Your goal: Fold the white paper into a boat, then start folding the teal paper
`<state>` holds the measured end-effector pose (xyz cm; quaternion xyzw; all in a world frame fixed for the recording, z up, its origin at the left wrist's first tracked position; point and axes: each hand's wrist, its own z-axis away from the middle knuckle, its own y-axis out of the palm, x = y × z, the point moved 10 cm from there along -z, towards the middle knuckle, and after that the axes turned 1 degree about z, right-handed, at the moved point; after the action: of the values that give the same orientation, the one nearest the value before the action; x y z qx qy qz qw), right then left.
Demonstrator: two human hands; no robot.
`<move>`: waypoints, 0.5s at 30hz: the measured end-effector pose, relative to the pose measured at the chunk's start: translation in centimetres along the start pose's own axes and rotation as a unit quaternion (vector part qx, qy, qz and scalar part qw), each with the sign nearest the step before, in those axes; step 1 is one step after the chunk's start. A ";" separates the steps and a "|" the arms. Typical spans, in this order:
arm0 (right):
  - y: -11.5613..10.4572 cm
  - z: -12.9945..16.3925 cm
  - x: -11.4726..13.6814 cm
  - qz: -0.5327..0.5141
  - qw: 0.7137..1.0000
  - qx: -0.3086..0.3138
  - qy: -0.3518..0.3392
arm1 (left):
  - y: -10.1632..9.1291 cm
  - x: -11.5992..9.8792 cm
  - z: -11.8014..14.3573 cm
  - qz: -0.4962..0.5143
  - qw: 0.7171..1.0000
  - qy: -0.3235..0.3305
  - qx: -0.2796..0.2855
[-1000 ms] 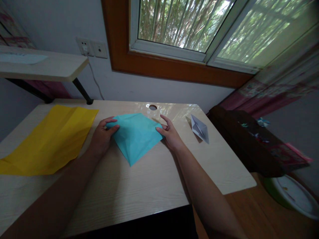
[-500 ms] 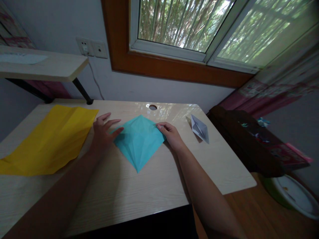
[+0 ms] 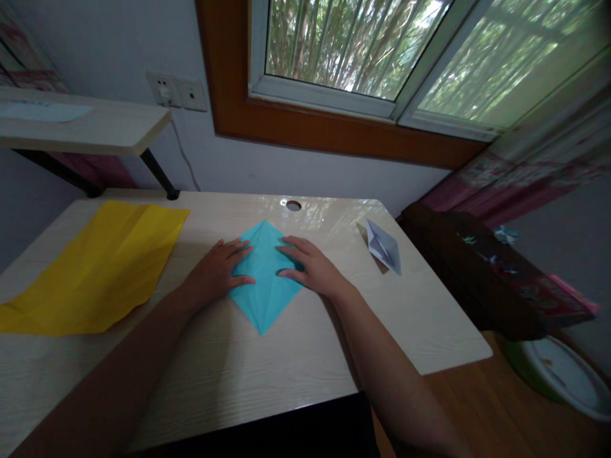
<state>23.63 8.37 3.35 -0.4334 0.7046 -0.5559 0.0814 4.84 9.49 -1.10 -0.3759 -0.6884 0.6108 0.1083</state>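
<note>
A turquoise paper [image 3: 263, 286], folded into a narrow kite shape with its tip toward me, lies flat on the light wooden desk [image 3: 286, 362]. My left hand [image 3: 217, 273] rests flat on the paper's left side, fingers spread and pointing right. Pressing down on its right side is my right hand [image 3: 312, 270], fingers pointing left. Both palms lie on the paper and neither grips it. The paper's outer side corners are hidden under my hands.
A creased yellow sheet [image 3: 100, 264] lies at the desk's left. A small folded grey-white paper shape [image 3: 383, 245] sits at the right rear. A cable hole [image 3: 293, 205] is at the back edge. A dark bag [image 3: 482, 267] stands to the desk's right.
The turquoise paper, first lifted and loose, was laid flat. Both hands then moved inward from its outer corners onto it, and its shape is now narrower.
</note>
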 end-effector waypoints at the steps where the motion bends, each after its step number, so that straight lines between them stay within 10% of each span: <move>1: 0.9 0.0 0.4 0.002 1.000 0.029 -0.010 | 0.0 0.0 0.0 0.002 1.000 0.000 -0.002; 15: 1.9 -0.4 0.7 0.002 0.998 0.061 0.010 | -0.9 -0.5 -0.1 0.011 1.000 0.013 -0.023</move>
<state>21.95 8.16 2.15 -0.4211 0.6711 -0.6017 0.1017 4.92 9.22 -0.13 -0.3936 -0.6965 0.5913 0.1016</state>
